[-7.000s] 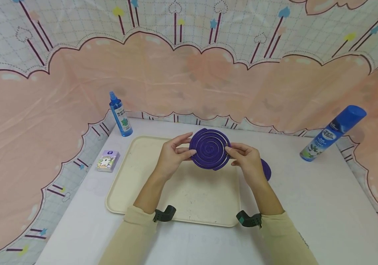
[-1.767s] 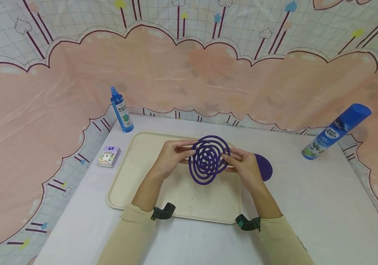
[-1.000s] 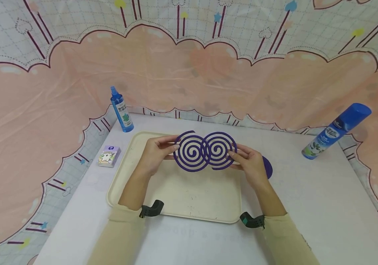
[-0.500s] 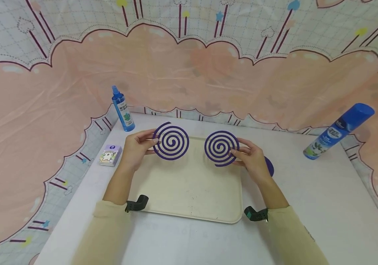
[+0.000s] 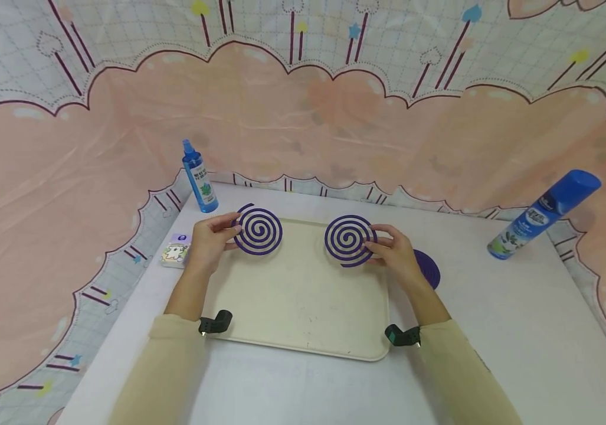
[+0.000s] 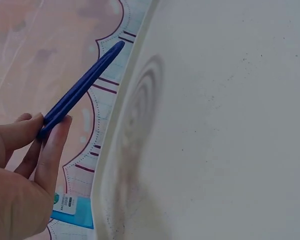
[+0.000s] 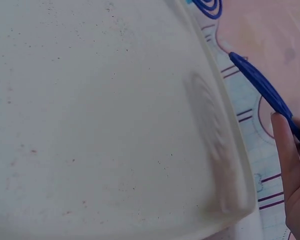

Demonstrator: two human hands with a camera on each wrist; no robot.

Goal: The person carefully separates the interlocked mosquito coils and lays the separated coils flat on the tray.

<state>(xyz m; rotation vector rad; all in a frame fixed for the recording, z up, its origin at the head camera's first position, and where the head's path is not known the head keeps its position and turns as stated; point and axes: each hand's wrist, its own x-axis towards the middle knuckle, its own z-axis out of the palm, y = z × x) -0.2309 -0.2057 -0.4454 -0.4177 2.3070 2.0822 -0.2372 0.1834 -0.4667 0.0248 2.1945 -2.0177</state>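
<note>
My left hand [image 5: 207,243] pinches the outer left edge of a dark purple mosquito coil [image 5: 259,231] between thumb and fingers. A second, matching mosquito coil [image 5: 349,239] is held at its right edge by my right hand [image 5: 399,254]. Both spirals are raised over the back part of a cream tray [image 5: 303,319], with a gap between them. In the left wrist view the left coil [image 6: 82,90] appears nearly edge-on above its shadow. The right wrist view likewise shows the right coil [image 7: 264,87] as a thin slanted strip, its shadow falling on the tray.
Behind my right wrist lies another purple coil [image 5: 428,270] on the white table [image 5: 520,330]. A blue spray bottle [image 5: 200,182] stands at the back left, near a small printed box [image 5: 174,252] partly behind my left hand. A blue aerosol can [image 5: 539,218] stands back right.
The two coils, nested as one disc at first, have been turned and drawn apart. My left hand has carried its coil leftward; my right hand stays near its place with the other.
</note>
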